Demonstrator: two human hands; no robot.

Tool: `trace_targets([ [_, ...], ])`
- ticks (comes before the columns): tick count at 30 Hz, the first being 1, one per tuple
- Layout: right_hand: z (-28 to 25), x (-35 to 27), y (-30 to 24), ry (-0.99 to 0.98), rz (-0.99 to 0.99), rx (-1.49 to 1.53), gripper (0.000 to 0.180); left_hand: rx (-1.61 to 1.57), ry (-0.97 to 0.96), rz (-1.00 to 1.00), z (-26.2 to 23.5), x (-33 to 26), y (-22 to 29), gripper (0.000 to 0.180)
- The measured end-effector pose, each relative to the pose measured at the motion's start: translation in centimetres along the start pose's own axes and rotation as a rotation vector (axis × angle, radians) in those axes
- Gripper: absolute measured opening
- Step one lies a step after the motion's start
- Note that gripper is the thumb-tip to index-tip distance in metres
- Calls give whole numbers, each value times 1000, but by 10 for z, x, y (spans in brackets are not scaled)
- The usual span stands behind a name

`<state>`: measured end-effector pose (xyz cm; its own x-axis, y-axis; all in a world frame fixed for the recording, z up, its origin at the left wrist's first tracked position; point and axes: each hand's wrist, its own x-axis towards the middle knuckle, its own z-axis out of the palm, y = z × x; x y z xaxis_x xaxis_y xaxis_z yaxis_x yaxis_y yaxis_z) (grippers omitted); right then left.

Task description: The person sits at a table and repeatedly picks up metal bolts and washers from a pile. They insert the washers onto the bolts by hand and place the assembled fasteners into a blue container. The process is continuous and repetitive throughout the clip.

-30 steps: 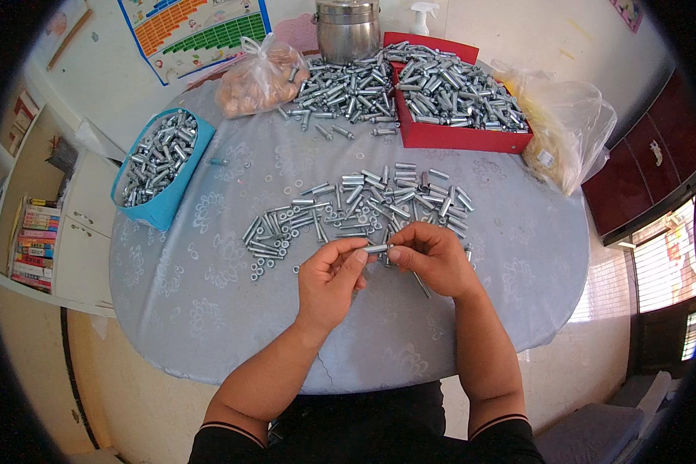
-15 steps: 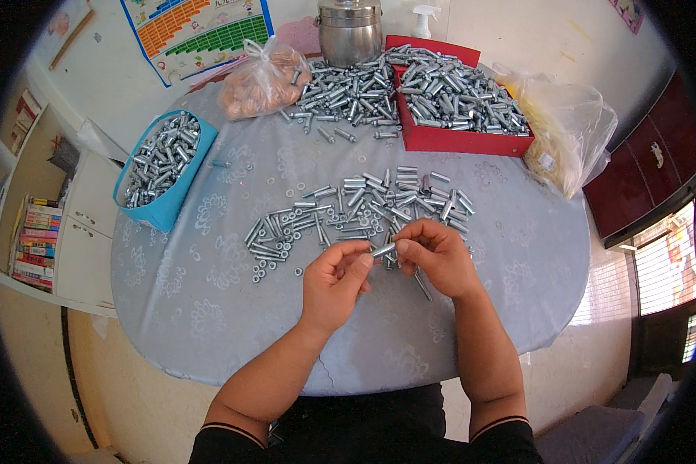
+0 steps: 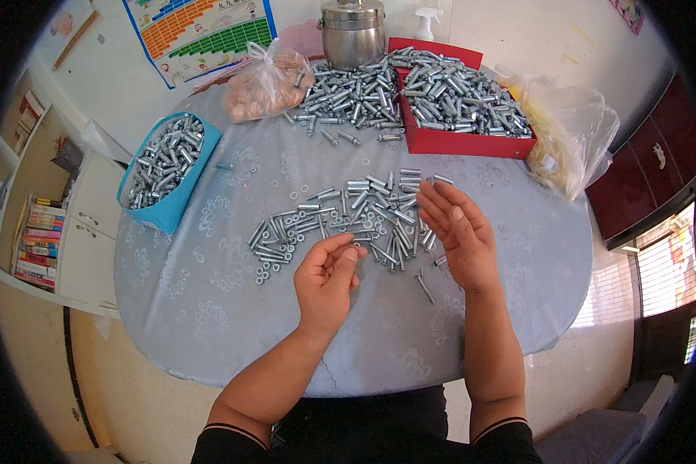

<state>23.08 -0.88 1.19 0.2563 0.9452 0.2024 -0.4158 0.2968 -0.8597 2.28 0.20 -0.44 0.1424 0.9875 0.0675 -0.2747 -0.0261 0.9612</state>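
My left hand hovers over the near side of a spread of loose metal parts, thumb and fingers curled together. What it holds, if anything, is hidden. My right hand is raised to the right, fingers stretched out and thumb apart, with no part visible in it. Beyond its fingertips lies a short metal sleeve. Between and beyond the hands are silver bolts, metal sleeves and small nuts. A single bolt lies nearer me, left of my right wrist.
A blue bin of assembled bolts stands at left. At the back are a bag of round brown items, a heap of bolts, a steel pot, a full red box and a clear bag.
My hands have parted. The right one let go of the small metal cylinder both were holding, opened and moved up and right; the left moved slightly down and left.
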Motion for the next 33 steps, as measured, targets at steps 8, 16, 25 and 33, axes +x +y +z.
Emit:
trace_targets([
  [8,-24,1,-8,189,-92,-11,23,74,-6,-10,1,0,-1,16],
  [16,-29,0,-12,317,-97,-124,17,967,-338,548,5,3,-2,30],
  [25,-40,-1,-25,448,-37,-787,13,1124,-375,644,5,8,-17,23],
  [33,-44,-10,-28,91,-39,-1354,13,824,-221,515,8,3,-8,16],
])
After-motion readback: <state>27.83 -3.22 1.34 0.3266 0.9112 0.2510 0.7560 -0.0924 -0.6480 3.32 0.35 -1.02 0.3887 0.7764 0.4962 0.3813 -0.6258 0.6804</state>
